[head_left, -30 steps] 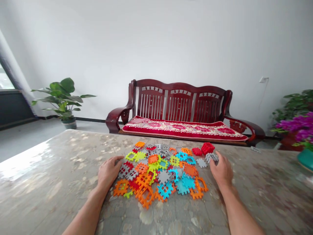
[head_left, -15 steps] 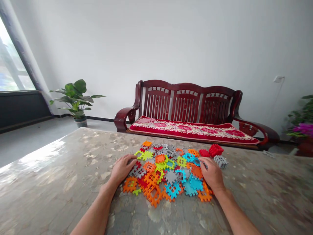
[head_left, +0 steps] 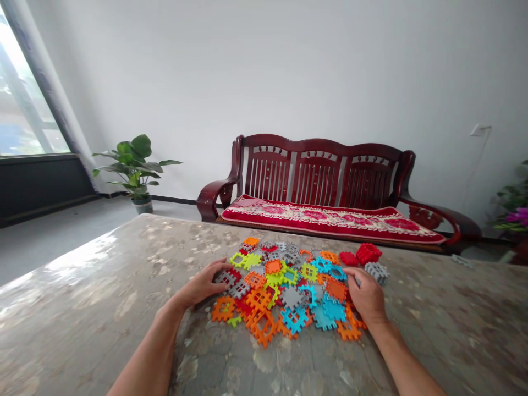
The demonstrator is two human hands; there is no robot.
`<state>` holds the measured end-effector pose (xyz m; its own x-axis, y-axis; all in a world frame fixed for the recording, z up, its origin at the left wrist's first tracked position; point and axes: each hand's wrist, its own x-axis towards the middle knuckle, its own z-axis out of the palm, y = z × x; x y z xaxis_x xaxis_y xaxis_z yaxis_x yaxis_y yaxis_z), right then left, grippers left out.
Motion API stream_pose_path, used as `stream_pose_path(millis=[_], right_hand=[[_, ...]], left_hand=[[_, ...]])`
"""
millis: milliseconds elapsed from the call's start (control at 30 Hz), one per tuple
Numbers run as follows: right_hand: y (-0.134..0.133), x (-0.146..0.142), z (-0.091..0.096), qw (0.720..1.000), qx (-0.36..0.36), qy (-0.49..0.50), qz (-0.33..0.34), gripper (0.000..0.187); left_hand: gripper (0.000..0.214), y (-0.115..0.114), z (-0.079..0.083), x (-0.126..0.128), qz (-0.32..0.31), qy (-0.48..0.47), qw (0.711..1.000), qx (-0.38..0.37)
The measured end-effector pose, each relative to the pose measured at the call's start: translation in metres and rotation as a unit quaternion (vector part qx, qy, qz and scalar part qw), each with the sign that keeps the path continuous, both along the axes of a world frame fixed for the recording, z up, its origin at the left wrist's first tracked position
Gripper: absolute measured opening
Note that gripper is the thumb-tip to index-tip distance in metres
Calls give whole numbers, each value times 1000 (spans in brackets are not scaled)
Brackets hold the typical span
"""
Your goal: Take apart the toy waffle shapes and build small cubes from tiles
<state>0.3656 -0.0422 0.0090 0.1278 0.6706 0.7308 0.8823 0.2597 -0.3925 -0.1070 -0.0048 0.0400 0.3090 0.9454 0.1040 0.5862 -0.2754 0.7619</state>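
Observation:
A pile of flat toothed plastic building pieces [head_left: 292, 297] in orange, blue, grey, lime green and red lies on the table between my hands. At its left edge my left hand [head_left: 205, 282] rests with thumb and fingers apart, beside grey lattice pieces [head_left: 226, 278]. On the other side, my right hand [head_left: 367, 295] is loosely curved, a gap showing between thumb and index finger. Its fingertips are at a blue window piece [head_left: 337, 272]; whether they touch it I cannot tell. Behind that hand sit a red block of joined pieces [head_left: 368, 253] and a grey stack [head_left: 377, 271].
The patterned table [head_left: 103, 308] extends to both sides. Beyond its far edge stands a dark red wooden bench [head_left: 315, 170] with a red floral cover [head_left: 330, 218]. A potted plant [head_left: 140, 165] is on the floor at left. A grey piece [head_left: 462, 260] lies far right.
My left hand has drawn slightly left, its thumb and fingers spreading, uncovering more grey pieces. The right hand has eased a little right, off the blue piece. The view has shifted slightly.

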Motion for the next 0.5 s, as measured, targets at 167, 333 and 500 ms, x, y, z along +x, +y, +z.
stream_pose_path(millis=[167,333,500], right_hand=[[0,0,-1,1000,8,2,0,25],[0,1,0,1000,15,-3,2,25],[1,1,-2,1000,13,-2,5,25]], left_hand=[[38,2,-4,2,22,-33,999,16],[32,3,-7,4,94,-125,988,8],[37,3,0,13,180,-202,963,8]])
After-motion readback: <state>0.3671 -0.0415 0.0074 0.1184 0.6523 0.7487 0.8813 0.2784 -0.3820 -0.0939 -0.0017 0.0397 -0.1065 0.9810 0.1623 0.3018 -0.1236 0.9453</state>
